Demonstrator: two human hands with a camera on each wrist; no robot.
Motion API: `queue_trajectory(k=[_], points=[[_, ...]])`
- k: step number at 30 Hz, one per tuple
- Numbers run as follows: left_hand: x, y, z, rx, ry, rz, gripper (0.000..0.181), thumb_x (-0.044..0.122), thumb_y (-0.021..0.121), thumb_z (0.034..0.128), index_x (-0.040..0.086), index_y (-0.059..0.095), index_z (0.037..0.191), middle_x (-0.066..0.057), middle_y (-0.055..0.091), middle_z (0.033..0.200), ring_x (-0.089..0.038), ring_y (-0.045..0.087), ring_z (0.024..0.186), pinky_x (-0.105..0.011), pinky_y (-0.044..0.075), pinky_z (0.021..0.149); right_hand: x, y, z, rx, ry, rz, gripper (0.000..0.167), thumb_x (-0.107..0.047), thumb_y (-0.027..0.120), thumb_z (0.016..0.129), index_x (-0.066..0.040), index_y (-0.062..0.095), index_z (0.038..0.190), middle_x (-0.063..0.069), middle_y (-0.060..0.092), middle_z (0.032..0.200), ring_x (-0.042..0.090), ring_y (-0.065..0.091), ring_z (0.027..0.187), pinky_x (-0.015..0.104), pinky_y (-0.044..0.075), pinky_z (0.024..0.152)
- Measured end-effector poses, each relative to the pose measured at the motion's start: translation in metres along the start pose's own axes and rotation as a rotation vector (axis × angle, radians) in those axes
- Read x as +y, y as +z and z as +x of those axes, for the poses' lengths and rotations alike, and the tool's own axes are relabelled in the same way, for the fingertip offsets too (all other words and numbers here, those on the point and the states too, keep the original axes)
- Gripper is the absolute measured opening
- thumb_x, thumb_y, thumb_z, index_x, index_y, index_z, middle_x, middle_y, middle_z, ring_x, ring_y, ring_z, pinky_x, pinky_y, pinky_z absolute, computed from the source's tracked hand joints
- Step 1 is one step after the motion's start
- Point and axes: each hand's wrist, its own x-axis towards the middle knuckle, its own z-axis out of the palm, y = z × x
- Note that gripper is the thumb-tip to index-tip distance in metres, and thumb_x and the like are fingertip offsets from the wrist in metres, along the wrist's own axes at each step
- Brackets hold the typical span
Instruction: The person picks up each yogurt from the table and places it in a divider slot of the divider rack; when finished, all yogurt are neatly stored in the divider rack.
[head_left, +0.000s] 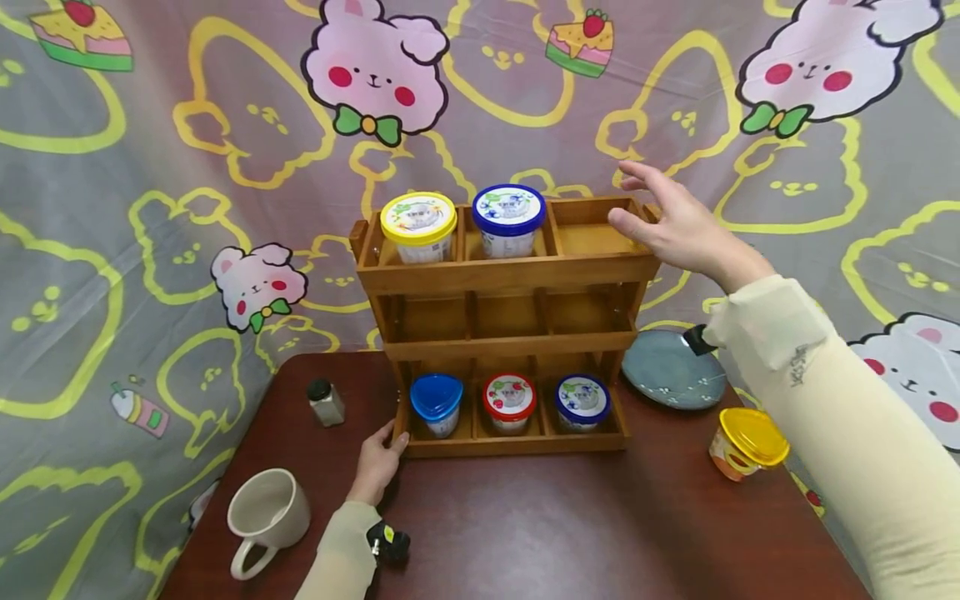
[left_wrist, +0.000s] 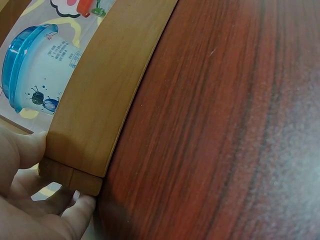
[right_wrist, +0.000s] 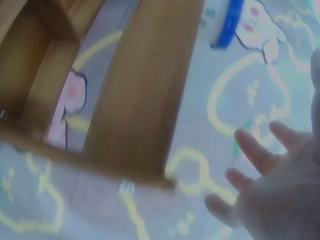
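Observation:
A three-tier wooden rack (head_left: pixel 510 275) stands on the table. My left hand (head_left: pixel 377 462) grips its lower left front corner; in the left wrist view the thumb and fingers (left_wrist: pixel 80 215) lie on either side of the wood. My right hand (head_left: pixel 678 221) hovers with spread fingers by the rack's top right end, holding nothing. The top tier holds a yellow-lidded tub (head_left: pixel 418 221) and a blue-lidded tub (head_left: pixel 508 212); its right compartment is empty. Below, the bottom tier has a tub with a glossy blue lid (head_left: pixel 437 400), a red-lidded tub (head_left: pixel 509 398) and a dark-blue-lidded tub (head_left: pixel 582 400).
Left of the rack are a small jar with a black lid (head_left: pixel 326 402) and a beige mug (head_left: pixel 266 512). To the right lie a grey-blue plate (head_left: pixel 667 371) and a yellow-lidded cup (head_left: pixel 742 442). A patterned cloth (head_left: pixel 480 92) hangs behind.

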Motion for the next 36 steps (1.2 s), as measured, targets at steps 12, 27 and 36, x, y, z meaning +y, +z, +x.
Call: queue_trajectory(k=[12, 27, 36], points=[[0.001, -0.004, 0.000, 0.012, -0.002, -0.009, 0.053, 0.013, 0.058, 0.1003, -0.007, 0.041, 0.146, -0.028, 0.046, 0.144, -0.040, 0.041, 0.134, -0.054, 0.030, 0.111, 0.082, -0.015, -0.116, 0.094, 0.135, -0.087, 0.072, -0.027, 0.061, 0.099, -0.016, 0.023, 0.159, 0.027, 0.039, 0.145, 0.050, 0.025, 0.135, 0.073, 0.020, 0.102], [0.000, -0.001, 0.000, 0.000, 0.001, -0.014, 0.054, 0.012, 0.058, 0.1003, -0.006, 0.039, 0.147, -0.027, 0.045, 0.145, -0.041, 0.039, 0.135, -0.055, 0.031, 0.110, 0.188, 0.031, -0.237, 0.089, 0.392, -0.081, 0.087, -0.029, 0.066, 0.096, 0.000, 0.011, 0.157, 0.043, 0.028, 0.142, 0.061, 0.027, 0.120, 0.075, 0.031, 0.084], [-0.001, 0.001, 0.001, 0.004, -0.006, -0.015, 0.054, 0.014, 0.058, 0.1009, -0.005, 0.040, 0.148, -0.027, 0.045, 0.145, -0.039, 0.041, 0.134, -0.054, 0.031, 0.110, 0.243, 0.063, -0.277, 0.071, 0.561, 0.025, 0.103, -0.034, 0.067, 0.095, 0.008, -0.007, 0.153, 0.050, 0.011, 0.143, 0.067, 0.014, 0.127, 0.080, 0.021, 0.091]])
